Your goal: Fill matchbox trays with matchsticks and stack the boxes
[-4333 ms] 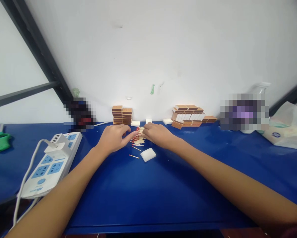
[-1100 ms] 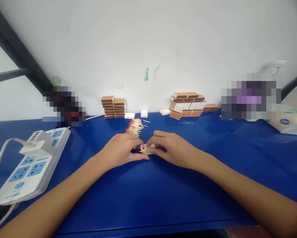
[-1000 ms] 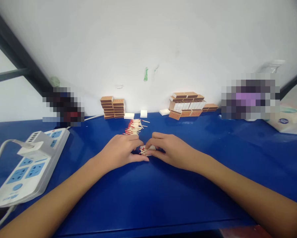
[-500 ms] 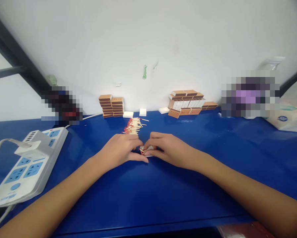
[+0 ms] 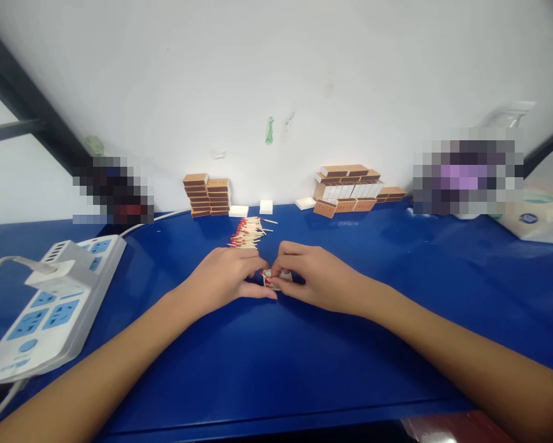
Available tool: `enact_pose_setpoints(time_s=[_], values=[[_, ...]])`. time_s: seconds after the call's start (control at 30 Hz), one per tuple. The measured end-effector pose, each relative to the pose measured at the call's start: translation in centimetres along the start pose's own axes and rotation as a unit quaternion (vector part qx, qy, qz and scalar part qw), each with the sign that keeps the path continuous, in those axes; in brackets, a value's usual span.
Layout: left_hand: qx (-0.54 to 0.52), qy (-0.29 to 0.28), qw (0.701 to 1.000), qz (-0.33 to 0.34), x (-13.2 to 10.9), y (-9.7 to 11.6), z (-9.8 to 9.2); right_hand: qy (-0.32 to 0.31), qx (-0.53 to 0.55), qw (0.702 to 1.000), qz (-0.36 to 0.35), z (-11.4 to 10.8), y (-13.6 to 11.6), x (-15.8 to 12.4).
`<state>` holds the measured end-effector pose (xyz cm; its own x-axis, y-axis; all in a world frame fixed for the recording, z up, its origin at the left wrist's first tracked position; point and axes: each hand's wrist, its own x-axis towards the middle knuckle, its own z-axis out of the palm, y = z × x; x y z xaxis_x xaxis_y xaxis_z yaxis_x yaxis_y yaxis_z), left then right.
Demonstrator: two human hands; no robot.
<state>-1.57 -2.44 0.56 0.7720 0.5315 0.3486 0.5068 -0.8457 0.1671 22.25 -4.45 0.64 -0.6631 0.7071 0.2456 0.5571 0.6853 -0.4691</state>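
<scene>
A small white matchbox tray [image 5: 285, 276] lies on the blue table between my hands, with red-tipped matches [image 5: 267, 282] in its left end. My left hand [image 5: 230, 275] is curled about that left end, thumb on the near side and fingers on the far side. Over the tray, my right hand [image 5: 313, 275] pinches a match at the tray's left part; its fingers hide much of the tray. Just beyond my left hand lies a pile of loose matches [image 5: 248, 232], most heads pointing left.
Stacked matchboxes [image 5: 209, 197] stand by the wall, with a larger stack [image 5: 347, 187] farther right. White trays [image 5: 266, 207] lie between them. A power strip [image 5: 50, 320] with a plugged-in adapter and cables occupies the left. A tissue pack [image 5: 534, 215] sits at the far right.
My right hand's fingertips have shifted slightly, and more of the tray and the matches in it shows. My left hand keeps its place at the tray's end.
</scene>
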Motion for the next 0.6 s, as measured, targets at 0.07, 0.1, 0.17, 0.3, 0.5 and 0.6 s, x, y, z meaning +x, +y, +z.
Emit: enact_pose_setpoints(time_s=[0.07,0.1,0.17,0.3,0.5,0.6], values=[[0.004,-0.001,1.0,-0.003,0.03,0.03,-0.01,-0.006,-0.006,1.0,-0.003,-0.19,0.15,-0.06],[0.006,-0.003,1.0,-0.005,0.05,0.03,0.0,-0.008,-0.006,1.0,-0.004,-0.27,0.2,-0.08],[0.005,-0.007,1.0,-0.01,0.06,0.0,0.04,-0.01,0.001,1.0,-0.008,-0.39,0.23,-0.09],[0.0,-0.002,1.0,-0.007,0.03,-0.08,0.12,0.008,0.024,0.999,-0.022,-0.27,0.04,0.03],[0.019,-0.004,1.0,0.009,0.03,0.08,0.06,0.034,0.017,0.999,-0.028,0.32,0.09,0.14],[0.014,-0.005,1.0,0.004,0.09,0.19,0.02,0.035,0.017,0.999,-0.026,0.16,-0.01,0.03]])
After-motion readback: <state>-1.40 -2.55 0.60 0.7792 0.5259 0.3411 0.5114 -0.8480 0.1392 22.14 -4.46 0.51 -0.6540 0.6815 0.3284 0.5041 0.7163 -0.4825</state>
